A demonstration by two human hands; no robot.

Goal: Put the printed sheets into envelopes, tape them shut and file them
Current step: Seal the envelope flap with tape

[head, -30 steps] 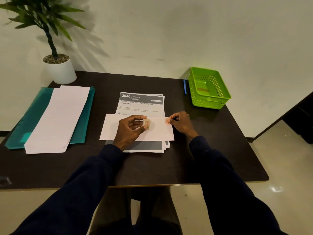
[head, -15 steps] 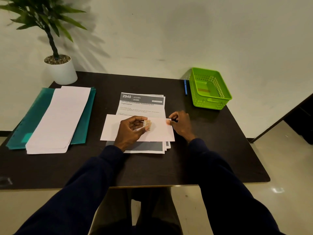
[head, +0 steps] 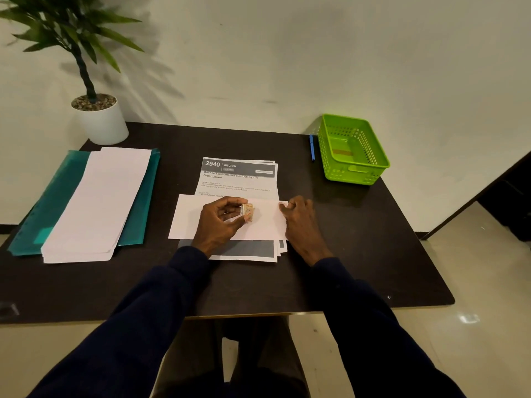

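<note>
Taping an envelope at the middle of the tabletop [head: 344, 239]

Our left hand [head: 221, 222] grips a small tape roll [head: 247, 211] between thumb and fingers, just over the white envelope [head: 189, 216], which lies across the printed sheets [head: 238, 182]. Our right hand [head: 298, 222] sits at the envelope's right end with its fingertips down on the edge; we cannot tell whether they pinch anything. To the left, a stack of envelopes [head: 97, 202] rests on a teal folder [head: 51, 202]. A green basket [head: 353, 150] stands at the far right corner.
</note>
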